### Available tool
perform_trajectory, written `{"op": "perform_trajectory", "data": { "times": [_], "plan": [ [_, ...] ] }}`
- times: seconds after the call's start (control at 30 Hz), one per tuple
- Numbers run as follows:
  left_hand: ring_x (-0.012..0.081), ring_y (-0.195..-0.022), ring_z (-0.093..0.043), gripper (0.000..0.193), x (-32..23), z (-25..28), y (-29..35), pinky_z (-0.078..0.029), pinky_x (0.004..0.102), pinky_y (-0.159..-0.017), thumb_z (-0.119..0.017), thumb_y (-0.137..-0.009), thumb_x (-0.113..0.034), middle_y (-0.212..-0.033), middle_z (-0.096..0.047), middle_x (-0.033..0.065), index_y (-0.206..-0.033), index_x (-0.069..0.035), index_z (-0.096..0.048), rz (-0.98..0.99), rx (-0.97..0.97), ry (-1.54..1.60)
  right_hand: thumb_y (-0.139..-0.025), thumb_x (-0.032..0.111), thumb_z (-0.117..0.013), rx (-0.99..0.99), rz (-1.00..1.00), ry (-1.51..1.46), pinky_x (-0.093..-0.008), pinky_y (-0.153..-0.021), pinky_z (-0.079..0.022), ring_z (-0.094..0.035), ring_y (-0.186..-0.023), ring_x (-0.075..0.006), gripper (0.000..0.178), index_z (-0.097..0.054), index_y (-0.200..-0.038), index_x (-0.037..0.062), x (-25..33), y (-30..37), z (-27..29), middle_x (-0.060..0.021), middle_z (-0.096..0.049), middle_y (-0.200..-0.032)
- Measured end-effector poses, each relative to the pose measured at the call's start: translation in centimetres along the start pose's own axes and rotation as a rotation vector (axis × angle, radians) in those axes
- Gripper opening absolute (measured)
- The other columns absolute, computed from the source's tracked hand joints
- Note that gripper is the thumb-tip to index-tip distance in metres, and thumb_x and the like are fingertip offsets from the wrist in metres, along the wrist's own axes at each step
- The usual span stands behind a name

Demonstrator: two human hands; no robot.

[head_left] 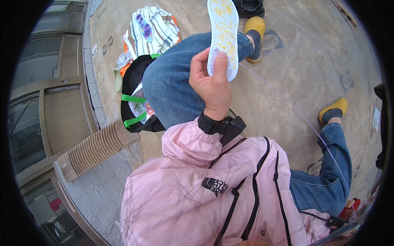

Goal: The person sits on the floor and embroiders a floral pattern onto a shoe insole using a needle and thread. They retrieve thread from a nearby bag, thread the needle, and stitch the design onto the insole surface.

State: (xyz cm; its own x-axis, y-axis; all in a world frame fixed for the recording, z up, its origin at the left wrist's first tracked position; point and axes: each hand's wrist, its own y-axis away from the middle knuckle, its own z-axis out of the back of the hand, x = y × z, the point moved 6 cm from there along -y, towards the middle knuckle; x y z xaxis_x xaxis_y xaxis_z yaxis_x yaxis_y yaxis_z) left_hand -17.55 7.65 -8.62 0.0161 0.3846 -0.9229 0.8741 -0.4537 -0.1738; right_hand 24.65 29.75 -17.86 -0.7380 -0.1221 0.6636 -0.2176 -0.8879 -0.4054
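Glass-paned doors point(26, 131) run up the far left around nine o'clock, beside pale grey floor tiles point(98, 180) that show at eight. Between eight and nine o'clock, a brown ridged board point(94, 149) lies partly over the tiles and partly over a tan floor covering point(283, 115). At ten o'clock, a black bag point(130, 82) with bright green handles sits open beside my bent, jean-clad knee point(170, 78). At eleven, striped cloth point(164, 35) lies bunched, with a purple-flowered insole point(143, 28) on top. Below centre, at six, my pink jacket point(176, 197) fills the view.

Between twelve and one o'clock, my left hand point(211, 80) is clamped on the near end of a white insole point(223, 35), thumb across its face. Yellow stitches cover most of it, with purple ones near my thumb. At one o'clock, just right of it, is one yellow clog point(254, 39) on my foot; the other clog point(333, 110) is at three. A lilac thread point(295, 107) curves from the insole's right edge down to four o'clock, near my right sleeve point(314, 225). My hands are well apart; the right one is lost at the dark rim, so I cannot tell its grip.
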Motion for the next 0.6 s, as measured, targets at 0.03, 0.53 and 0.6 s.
{"op": "perform_trajectory", "data": {
  "times": [0.03, 0.53, 0.6],
  "plan": [
    [0.0121, -0.087, -0.065, 0.021, 0.0, 0.0, 0.0, -0.053, 0.0265, -0.077, -0.068, -0.09, -0.006, -0.101, -0.068, 0.0111, -0.105, 0.004, -0.058, 0.001, 0.0, -0.003, -0.097, 0.002, -0.051, -0.003, -0.002, -0.002, -0.0192, -0.055, -0.036, -0.044, -0.06, -0.0085, 0.013, -0.052, -0.109, 0.0044, 0.0, 0.0, 0.1, -0.0076, -0.056, -0.089],
    [0.0116, -0.088, -0.064, 0.02, 0.0, 0.0, 0.1, -0.052, 0.0265, -0.079, -0.068, -0.09, -0.007, -0.101, -0.068, 0.0103, -0.105, 0.004, -0.059, -0.005, -0.011, -0.009, -0.098, 0.0, -0.051, -0.029, -0.02, -0.057, -0.0184, -0.056, -0.036, -0.044, -0.062, -0.0082, 0.018, -0.051, -0.116, 0.0033, -0.7, -0.2, 1.0, -0.0096, -0.058, -0.094],
    [0.0115, -0.088, -0.064, 0.02, -0.1, 0.1, 0.1, -0.052, 0.0265, -0.078, -0.068, -0.09, -0.007, -0.101, -0.068, 0.0102, -0.105, 0.003, -0.059, -0.002, -0.01, -0.026, -0.098, 0.0, -0.051, -0.06, -0.01, -0.102, -0.0183, -0.056, -0.036, -0.044, -0.062, -0.0081, 0.019, -0.051, -0.117, 0.0031, -0.1, 0.0, 2.5, -0.0099, -0.058, -0.095]
  ]
}}
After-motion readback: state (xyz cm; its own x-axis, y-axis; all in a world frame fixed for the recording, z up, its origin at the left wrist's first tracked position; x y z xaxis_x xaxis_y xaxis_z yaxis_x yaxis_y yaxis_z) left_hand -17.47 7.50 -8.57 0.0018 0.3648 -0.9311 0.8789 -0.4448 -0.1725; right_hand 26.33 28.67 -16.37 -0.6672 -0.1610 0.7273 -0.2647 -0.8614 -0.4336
